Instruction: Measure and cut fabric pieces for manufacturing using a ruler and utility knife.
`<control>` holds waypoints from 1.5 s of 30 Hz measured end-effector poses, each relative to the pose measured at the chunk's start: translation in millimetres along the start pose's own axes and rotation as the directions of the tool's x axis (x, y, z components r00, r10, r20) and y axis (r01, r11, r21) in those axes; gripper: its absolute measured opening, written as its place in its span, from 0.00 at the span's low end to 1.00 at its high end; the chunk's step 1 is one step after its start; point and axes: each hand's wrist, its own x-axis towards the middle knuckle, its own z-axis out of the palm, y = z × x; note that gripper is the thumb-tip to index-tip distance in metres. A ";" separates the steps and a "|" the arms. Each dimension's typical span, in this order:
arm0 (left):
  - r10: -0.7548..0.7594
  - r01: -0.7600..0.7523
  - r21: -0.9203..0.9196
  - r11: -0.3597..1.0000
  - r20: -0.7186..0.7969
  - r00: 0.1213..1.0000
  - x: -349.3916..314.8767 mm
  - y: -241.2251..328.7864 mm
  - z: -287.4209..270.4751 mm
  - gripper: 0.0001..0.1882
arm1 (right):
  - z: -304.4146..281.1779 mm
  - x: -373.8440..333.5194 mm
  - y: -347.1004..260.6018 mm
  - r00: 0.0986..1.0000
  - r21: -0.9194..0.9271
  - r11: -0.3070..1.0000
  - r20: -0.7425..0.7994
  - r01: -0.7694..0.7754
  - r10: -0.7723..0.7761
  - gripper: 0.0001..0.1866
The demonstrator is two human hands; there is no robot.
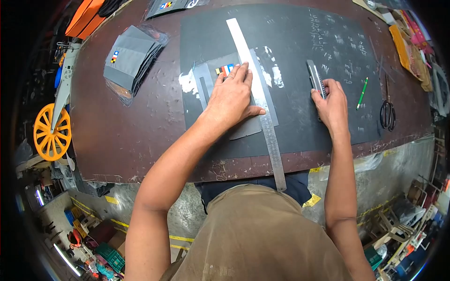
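Note:
My left hand (230,97) lies flat with fingers spread, pressing on a grey fabric piece (247,129) that has a small colourful flag patch (226,70). Its fingertips and thumb also rest against a long steel ruler (270,140), which runs lengthwise over the piece and past the table's near edge. To the right, my right hand (332,107) closes its thumb and fingers around the lower end of a grey utility knife (315,75). The knife points away from me, apart from the ruler. Beneath it all is a dark cutting mat (300,136) with white marks.
A stack of grey patched pieces (131,58) sits at the left, more pieces (171,5) at the far edge. Right of the knife are a green pencil (362,93) and black-handled scissors (387,114). An orange wheel (52,132) stands beyond the brown table's (140,154) left edge.

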 end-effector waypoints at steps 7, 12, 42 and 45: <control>-0.014 0.014 -0.023 1.000 0.013 1.000 -11.1 17.3 -7.0 0.58 | 11.7 -28.5 -50.1 0.925 0.564 0.762 0.360 -0.319 0.121 0.23; -0.019 0.020 -0.038 0.999 0.017 1.000 13.7 -29.2 11.7 0.57 | 71.9 -3.1 -98.9 0.960 0.433 0.897 0.277 -0.095 -0.031 0.27; -0.006 0.007 -0.073 0.997 0.012 1.000 30.8 -58.4 39.0 0.55 | 115.6 21.4 -108.7 0.961 0.240 0.966 0.233 0.092 -0.150 0.27; -0.005 0.005 -0.076 0.997 0.004 1.000 30.2 -57.6 38.9 0.55 | 113.7 21.8 -110.1 0.956 0.229 0.970 0.254 0.087 -0.146 0.27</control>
